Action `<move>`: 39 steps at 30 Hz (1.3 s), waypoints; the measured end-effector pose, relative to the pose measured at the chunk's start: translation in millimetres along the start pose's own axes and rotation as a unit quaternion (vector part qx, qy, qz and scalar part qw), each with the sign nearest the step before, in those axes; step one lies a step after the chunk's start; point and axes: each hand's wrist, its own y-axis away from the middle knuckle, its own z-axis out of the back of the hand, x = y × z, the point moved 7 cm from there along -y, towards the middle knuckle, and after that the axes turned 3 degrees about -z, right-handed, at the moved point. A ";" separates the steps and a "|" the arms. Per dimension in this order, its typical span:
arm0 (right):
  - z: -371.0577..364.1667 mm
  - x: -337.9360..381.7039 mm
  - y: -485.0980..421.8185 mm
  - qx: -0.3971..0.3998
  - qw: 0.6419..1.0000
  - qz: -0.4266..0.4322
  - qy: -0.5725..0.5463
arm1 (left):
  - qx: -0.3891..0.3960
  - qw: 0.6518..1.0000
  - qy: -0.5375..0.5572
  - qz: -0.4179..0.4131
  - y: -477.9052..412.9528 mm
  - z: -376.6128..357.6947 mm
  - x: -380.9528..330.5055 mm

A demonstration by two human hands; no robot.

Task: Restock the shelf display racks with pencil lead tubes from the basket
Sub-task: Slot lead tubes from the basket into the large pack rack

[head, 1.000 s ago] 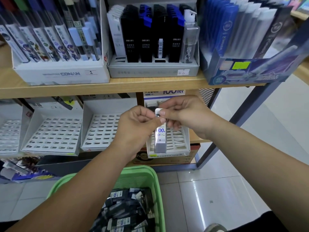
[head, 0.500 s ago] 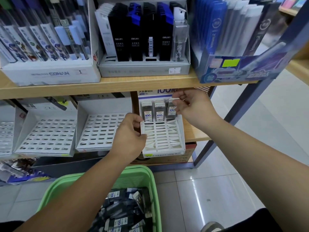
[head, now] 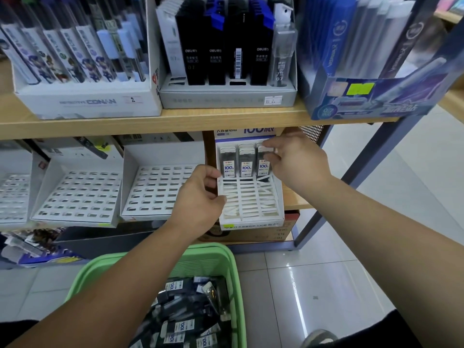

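A small white display rack (head: 251, 202) stands on the lower shelf with three lead tubes upright in its back row. My right hand (head: 296, 156) pinches the white cap of the rightmost tube (head: 263, 163), which stands in its slot. The other two tubes (head: 237, 164) stand to its left. My left hand (head: 200, 197) grips the rack's left edge. Below, a green basket (head: 226, 257) holds several dark lead tubes (head: 185, 322).
Two empty white slotted racks (head: 77, 194) (head: 160, 192) sit left of the small one. The upper wooden shelf (head: 175, 119) carries boxes of pens and refills. A metal shelf post (head: 361, 167) slants at right over white floor tiles.
A second ago both hands held one tube in front of the rack. My right hand has carried it up into the back row's right slot; my left hand moved to the rack's left edge.
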 end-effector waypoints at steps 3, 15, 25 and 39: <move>6.4 8.3 8.3 -0.008 1.000 0.012 0.026 | 0.009 1.000 -0.001 0.017 6.5 8.1 2.5; -73.8 113.3 126.3 0.307 0.944 0.050 -0.113 | 0.115 0.981 -0.139 0.065 84.3 65.5 61.9; -245.7 136.2 218.2 0.534 0.809 0.156 0.189 | 0.154 0.935 -0.219 0.233 167.9 84.2 243.4; -375.9 83.4 251.0 0.447 0.877 0.117 0.131 | 0.220 0.869 -0.423 0.129 153.2 40.7 354.6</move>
